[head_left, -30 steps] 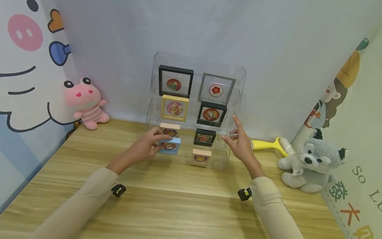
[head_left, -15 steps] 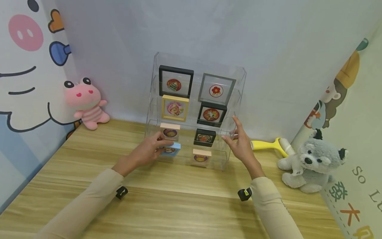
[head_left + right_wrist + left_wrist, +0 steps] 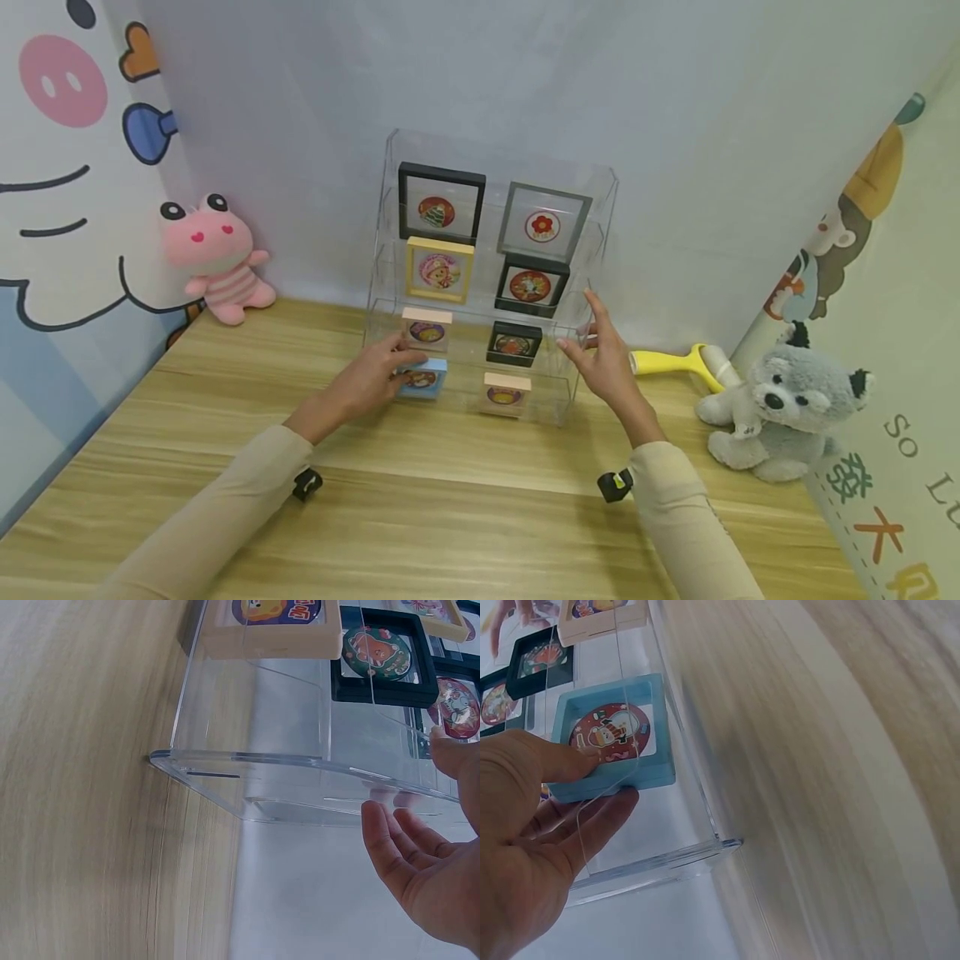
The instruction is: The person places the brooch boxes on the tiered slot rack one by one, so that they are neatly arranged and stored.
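My left hand (image 3: 363, 379) pinches a light blue frame (image 3: 660, 769), thumb on its front and fingers behind. Inside it is a round red picture. The frame stands in the lowest tier, left side, of a clear stepped display stand (image 3: 247, 759). Directly above it is a pale peach frame (image 3: 427, 316). Beside the stand's right side panel is my right hand (image 3: 606, 360), its fingers extended and thumb apart from them. Whether its fingertips touch the panel I cannot tell. Near it are a small black frame (image 3: 427, 694) and another peach frame (image 3: 270, 643).
Higher tiers hold a large black frame (image 3: 442, 171), a grey frame (image 3: 551, 194), a yellow frame (image 3: 408, 271) and another black frame (image 3: 536, 265). A pink plush frog (image 3: 217, 250) sits left on the wooden table (image 3: 450, 533). At right are a yellow-handled roller (image 3: 667, 364) and grey plush dog (image 3: 783, 400).
My left hand has lowered the light blue frame into the bottom tier and then shifted it slightly left, uncovering the peach frame above. The right hand has stayed put.
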The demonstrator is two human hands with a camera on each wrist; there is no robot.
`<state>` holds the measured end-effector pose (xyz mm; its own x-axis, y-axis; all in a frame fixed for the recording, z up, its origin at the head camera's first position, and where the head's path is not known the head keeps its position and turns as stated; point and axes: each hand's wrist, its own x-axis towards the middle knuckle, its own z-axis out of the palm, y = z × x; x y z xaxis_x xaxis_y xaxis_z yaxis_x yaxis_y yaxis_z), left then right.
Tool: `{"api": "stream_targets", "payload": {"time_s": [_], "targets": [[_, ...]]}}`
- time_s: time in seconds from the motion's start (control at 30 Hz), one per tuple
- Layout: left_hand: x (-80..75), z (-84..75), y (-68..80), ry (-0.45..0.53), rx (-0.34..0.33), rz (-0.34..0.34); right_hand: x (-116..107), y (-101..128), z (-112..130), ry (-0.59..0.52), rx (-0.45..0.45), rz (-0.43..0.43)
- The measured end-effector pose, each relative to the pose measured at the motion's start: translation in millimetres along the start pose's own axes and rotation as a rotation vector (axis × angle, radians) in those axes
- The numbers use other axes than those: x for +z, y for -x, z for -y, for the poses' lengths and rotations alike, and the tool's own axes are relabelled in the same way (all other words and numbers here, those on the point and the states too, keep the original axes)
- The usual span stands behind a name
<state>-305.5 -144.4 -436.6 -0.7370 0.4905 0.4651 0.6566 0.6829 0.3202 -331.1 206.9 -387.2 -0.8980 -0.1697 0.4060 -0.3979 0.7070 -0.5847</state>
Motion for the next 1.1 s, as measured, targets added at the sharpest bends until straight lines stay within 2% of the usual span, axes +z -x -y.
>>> {"api": "stream_targets", "payload": {"time_s": [0.63, 0.73, 0.87, 0.97, 1.1], "targets": [[-4.3, 0.1, 1.9, -0.009, -0.085, 0.026, 5.3, -4.0, -1.6, -0.004, 0.008, 0.009], [-7.7, -0.4, 4.6, -0.010, -0.085, 0.011, 6.0, -3.9, -1.0, -0.008, 0.004, 0.006], [-12.5, -2.3, 9.3, -0.013, -0.058, -0.066, 4.9, -3.2, -0.4, -0.006, 0.004, 0.006], [-15.6, -3.5, 13.1, -0.019, -0.028, -0.169, 2.9, -2.8, -0.2, -0.006, 0.008, 0.016], [-21.0, -2.0, 16.2, -0.046, -0.001, -0.338, -2.2, -2.8, -0.1, -0.002, 0.017, 0.031]]}}
